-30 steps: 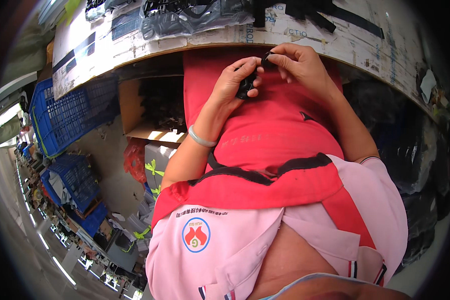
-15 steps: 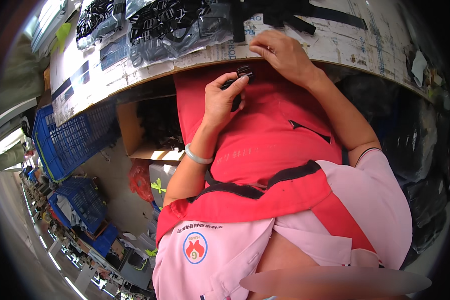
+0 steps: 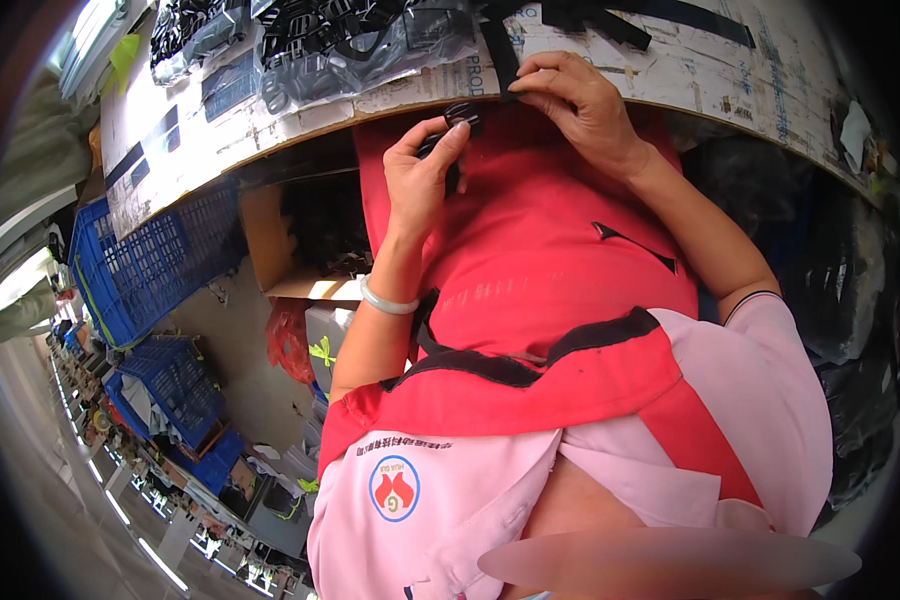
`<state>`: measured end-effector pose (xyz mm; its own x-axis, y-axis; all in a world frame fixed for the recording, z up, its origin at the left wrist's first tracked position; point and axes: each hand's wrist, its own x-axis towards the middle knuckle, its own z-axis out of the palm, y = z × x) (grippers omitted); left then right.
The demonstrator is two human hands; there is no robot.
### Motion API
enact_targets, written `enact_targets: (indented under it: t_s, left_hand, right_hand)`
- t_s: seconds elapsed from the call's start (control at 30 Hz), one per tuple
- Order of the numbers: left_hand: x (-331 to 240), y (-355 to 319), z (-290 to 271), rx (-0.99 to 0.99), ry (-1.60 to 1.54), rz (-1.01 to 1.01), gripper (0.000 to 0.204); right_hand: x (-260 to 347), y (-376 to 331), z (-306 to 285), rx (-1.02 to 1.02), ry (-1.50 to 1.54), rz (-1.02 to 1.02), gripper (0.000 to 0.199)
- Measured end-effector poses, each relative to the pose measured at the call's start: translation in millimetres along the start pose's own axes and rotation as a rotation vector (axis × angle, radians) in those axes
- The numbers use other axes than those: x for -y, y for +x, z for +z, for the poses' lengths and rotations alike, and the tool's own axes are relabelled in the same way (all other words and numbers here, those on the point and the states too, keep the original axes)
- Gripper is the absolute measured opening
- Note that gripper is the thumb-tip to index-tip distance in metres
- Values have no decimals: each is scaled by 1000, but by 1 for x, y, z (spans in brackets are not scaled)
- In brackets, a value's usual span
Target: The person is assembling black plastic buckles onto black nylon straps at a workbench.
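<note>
My left hand (image 3: 417, 172) is closed round black plastic buckles (image 3: 462, 116); one sticks out beyond the thumb and forefinger, and the rest are partly hidden in the palm. To its right, at the table's front edge, my right hand (image 3: 588, 112) pinches the end of a black webbing strap (image 3: 498, 48). This strap lies over the tabletop toward me. The hands are apart, with the buckle a little left of the strap end. Beyond my left hand, a clear plastic bag (image 3: 365, 62) heaped with black buckles rests on the table.
More black straps (image 3: 685, 25) lie on the worn, paper-covered table (image 3: 710, 85). A second bag of black parts (image 3: 198, 40) sits at the far left. Below on the left stand blue plastic crates (image 3: 135, 265), a cardboard box (image 3: 268, 240) and a red plastic bag (image 3: 288, 345). Dark plastic bags (image 3: 825, 290) are at the right.
My right hand, bare-fingered above the table edge before, now grips the strap end, which has shifted toward me. My left hand with the buckles has moved slightly left and farther away.
</note>
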<state>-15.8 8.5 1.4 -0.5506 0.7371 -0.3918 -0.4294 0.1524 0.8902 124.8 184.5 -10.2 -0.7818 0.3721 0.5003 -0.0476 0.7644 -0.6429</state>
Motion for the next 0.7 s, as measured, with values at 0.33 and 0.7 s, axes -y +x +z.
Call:
enact_targets:
  t_s: [0.33, 0.7]
  left_hand:
    - [-7, -7, 15, 70, 116, 180, 13]
    - [0, 2, 6, -23, 634, 807, 14]
  right_hand:
    - [58, 9, -12, 351, 811, 921, 22]
    - [56, 0, 3, 171, 1109, 1031, 21]
